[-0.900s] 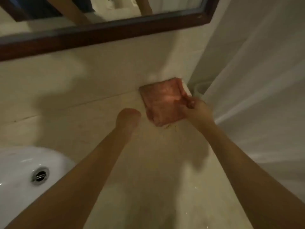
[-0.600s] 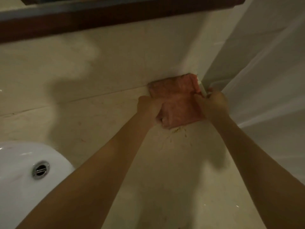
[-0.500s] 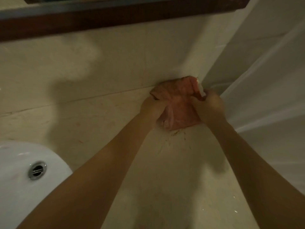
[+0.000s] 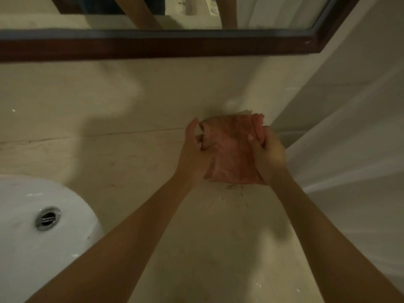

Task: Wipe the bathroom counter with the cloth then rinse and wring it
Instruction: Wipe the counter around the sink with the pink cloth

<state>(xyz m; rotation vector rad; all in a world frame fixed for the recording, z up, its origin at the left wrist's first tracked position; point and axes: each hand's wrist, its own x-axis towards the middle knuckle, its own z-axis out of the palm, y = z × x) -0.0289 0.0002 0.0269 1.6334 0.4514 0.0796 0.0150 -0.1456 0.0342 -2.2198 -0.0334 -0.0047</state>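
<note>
A pink cloth (image 4: pixel 229 152) is held between both hands at the back right corner of the beige counter (image 4: pixel 196 237). My left hand (image 4: pixel 193 154) grips its left edge with the fingers curled into a fold. My right hand (image 4: pixel 265 156) grips its right edge. The cloth hangs loosely bunched, and its lower edge is at or just above the counter; I cannot tell if it touches. Small reddish specks lie on the counter just below the cloth.
A white sink basin (image 4: pixel 32 237) with a metal drain (image 4: pixel 47 217) sits at the lower left. A dark wood-framed mirror (image 4: pixel 153 47) hangs above the backsplash. A white shower curtain (image 4: pixel 349 149) borders the counter's right side.
My left hand reached over and took the cloth's left edge. Both hands gathered the cloth, then spread it a little and drew it slightly off the wall. The camera tilted up.
</note>
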